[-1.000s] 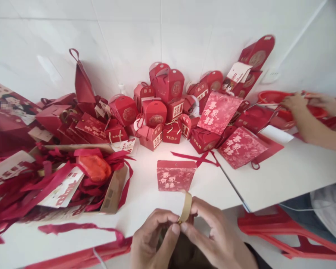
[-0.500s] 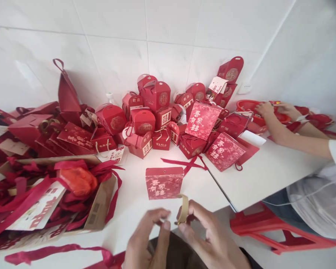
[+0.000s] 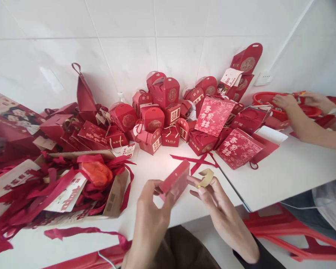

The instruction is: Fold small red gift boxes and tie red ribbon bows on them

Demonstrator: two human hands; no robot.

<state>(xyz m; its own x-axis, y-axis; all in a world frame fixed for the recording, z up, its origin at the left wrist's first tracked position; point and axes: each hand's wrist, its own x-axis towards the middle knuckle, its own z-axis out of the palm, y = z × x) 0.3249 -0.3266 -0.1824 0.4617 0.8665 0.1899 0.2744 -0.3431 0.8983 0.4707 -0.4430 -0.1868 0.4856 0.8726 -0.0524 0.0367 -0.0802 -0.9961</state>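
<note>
At the frame's lower centre, my left fingers (image 3: 168, 202) have just grasped and tilted the red rectangular cardboard box (image 3: 177, 178); my right fingers (image 3: 207, 198) pinch the curved gold strip (image 3: 207, 178), putting 2 pieces side by side.

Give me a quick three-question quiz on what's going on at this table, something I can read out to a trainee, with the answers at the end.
1. What does the left hand hold?
a) a white card
b) a small red box
c) a plastic stool

2. True or false: the right hand holds a gold strap bent into a curve.

3. Fill in the missing word: in this view, the open carton full of red ribbons stands to the ____ of both these hands.

Key: 1. b; 2. True; 3. left
</note>
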